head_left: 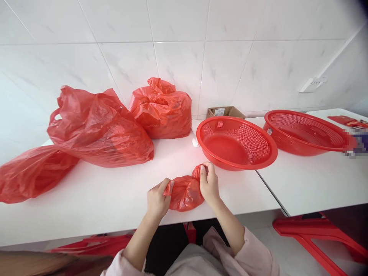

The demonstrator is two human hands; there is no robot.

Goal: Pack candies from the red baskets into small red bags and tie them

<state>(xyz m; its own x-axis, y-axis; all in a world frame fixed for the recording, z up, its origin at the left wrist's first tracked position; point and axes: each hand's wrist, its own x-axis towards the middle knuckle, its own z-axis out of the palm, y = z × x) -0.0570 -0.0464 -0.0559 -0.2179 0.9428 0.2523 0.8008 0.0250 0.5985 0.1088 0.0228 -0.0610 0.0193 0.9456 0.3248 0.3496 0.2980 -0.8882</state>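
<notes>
A small red plastic bag rests near the front edge of the white table, bunched up between my two hands. On its left side, my left hand is closed with a gathered bit of the plastic poking out past the thumb. My right hand pinches a twisted end of the same bag on the right. What the bag contains is hidden by the red film. Just beyond my right hand stands a red perforated basket, with nothing visible in it.
Left of my hands lie a large red bag and a flatter one. Another full bag stands against the tiled wall. A cardboard box, a second basket and a red stool are on the right.
</notes>
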